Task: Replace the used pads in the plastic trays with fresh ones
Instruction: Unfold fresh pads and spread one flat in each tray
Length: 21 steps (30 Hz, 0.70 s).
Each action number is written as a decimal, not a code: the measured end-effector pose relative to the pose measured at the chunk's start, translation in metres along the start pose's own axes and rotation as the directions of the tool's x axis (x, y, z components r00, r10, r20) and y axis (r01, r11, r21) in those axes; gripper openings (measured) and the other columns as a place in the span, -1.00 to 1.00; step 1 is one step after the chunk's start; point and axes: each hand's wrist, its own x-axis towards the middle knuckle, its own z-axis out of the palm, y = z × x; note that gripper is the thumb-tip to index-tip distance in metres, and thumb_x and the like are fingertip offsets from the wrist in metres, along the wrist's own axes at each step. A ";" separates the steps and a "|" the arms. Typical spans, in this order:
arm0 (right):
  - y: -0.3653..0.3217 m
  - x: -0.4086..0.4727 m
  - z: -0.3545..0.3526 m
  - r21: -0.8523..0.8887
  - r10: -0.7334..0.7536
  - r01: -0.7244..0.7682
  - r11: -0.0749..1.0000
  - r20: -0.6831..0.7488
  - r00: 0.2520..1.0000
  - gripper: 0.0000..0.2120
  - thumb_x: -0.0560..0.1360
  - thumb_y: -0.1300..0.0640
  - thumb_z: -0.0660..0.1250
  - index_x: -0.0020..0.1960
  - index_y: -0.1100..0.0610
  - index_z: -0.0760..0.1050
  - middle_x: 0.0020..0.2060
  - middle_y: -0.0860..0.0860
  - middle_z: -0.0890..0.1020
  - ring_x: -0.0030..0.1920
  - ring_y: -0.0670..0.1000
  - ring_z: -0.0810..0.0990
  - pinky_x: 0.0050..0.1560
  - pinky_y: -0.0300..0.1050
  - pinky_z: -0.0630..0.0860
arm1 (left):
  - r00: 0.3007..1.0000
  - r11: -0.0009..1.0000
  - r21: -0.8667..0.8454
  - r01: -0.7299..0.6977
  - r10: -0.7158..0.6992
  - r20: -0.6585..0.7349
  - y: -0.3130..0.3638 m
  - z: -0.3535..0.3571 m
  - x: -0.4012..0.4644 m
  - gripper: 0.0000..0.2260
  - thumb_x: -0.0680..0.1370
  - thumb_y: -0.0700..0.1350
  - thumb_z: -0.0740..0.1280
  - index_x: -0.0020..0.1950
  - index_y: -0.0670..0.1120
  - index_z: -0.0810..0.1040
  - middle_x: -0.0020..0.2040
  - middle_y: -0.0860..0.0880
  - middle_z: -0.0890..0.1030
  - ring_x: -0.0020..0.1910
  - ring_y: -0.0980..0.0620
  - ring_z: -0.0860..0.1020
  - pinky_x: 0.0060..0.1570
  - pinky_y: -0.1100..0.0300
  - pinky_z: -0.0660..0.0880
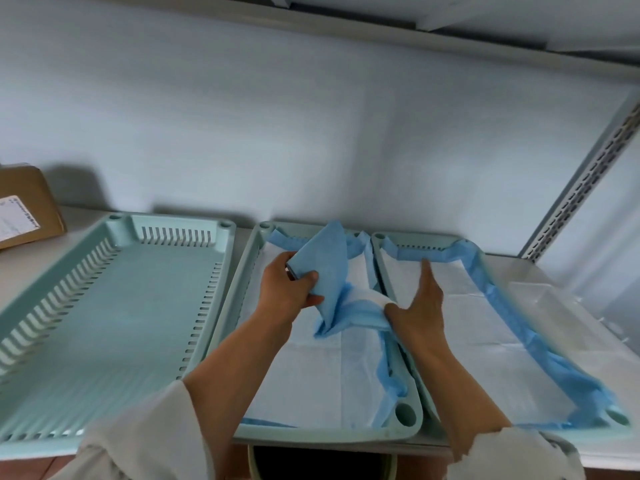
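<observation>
white label [15, 216] on cardboard box [29, 206], print too blurred to read

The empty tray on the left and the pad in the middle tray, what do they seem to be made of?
The empty tray looks like moulded plastic, pale green and smooth, with slotted walls. The pad seems a thin disposable sheet, white quilted top with blue film backing; it creases softly where the left hand grips it.
</observation>
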 end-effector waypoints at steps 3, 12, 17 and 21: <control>-0.012 -0.012 0.004 -0.078 -0.224 0.241 0.967 0.180 0.958 -0.40 0.49 -0.10 0.34 0.47 -0.06 0.24 0.46 -0.05 0.29 0.45 -0.02 0.26 0.40 -0.08 0.24 | 1.000 0.996 -0.083 0.018 -0.018 -0.003 0.002 0.002 0.000 -0.71 0.52 -0.32 0.34 0.23 -0.18 0.44 0.07 -0.15 0.54 0.00 -0.13 0.58 -0.37 0.24 0.62; -0.011 -0.019 0.024 0.114 -0.130 0.116 0.987 0.125 0.984 -0.93 0.56 0.19 0.25 -0.09 0.11 0.48 -0.32 -0.04 0.49 -0.32 -0.08 0.45 -0.32 -0.30 0.35 | 0.948 0.998 -0.018 0.058 -0.049 0.315 0.003 0.013 -0.013 -0.52 0.48 -0.15 0.43 0.37 -0.02 0.39 0.16 -0.05 0.59 0.11 0.02 0.59 0.11 0.11 0.55; -0.022 -0.018 0.012 0.687 0.151 -0.342 0.641 0.324 0.934 -0.80 0.57 0.24 0.25 0.17 0.25 0.52 0.01 0.20 0.66 0.02 0.20 0.65 0.06 0.11 0.60 | 0.941 0.909 0.377 -0.179 0.047 0.335 -0.001 0.018 -0.017 -0.37 0.45 -0.06 0.45 0.46 0.04 0.26 0.39 -0.02 0.38 0.32 0.07 0.37 0.15 0.27 0.32; -0.029 -0.020 0.010 0.750 0.101 -0.383 0.540 0.394 0.914 -0.73 0.56 0.34 0.17 0.21 0.28 0.50 0.04 0.25 0.64 0.07 0.21 0.64 -0.01 0.03 0.61 | 0.905 0.795 0.532 -0.292 0.050 0.422 -0.007 0.019 -0.019 -0.21 0.41 0.07 0.46 0.53 0.06 0.11 0.49 0.03 0.19 0.44 0.05 0.23 0.24 0.26 0.25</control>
